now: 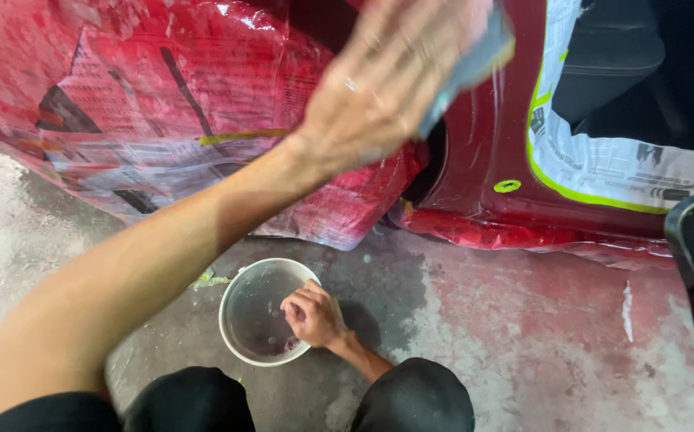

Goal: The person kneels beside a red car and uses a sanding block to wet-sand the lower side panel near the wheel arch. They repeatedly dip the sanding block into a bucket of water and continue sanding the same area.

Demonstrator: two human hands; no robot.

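**Two hands at a red car body: abrasive pad raised, bowl on the floor**

The left hand (379,88), motion-blurred, is raised at the top of the view with its fingers closed over a flat grey-blue pad (475,60), which it presses toward the glossy red car panel (475,160). The left forearm runs diagonally from the lower left corner. The right hand (312,314) is low and loosely curled, its fingers dipped over the right rim of a round white bowl (239,276); whether it pinches anything cannot be told. The bowl stands on the floor between the person's dark-clad knees (415,396) and holds a shallow, cloudy liquid with dark sediment near the fingers.

Left of the pad, crinkled masking paper (147,120), stained red and held by a strip of yellow-green tape (243,137), covers the car body. Right of it, more paper edged in yellow-green tape (603,164) lines the door opening, and a small ring of tape (507,186) sits on the sill. The concrete floor (523,320) is rough, grey, and dusted with red overspray; it lies open to the right of the bowl and narrows toward the panel's lower edge.
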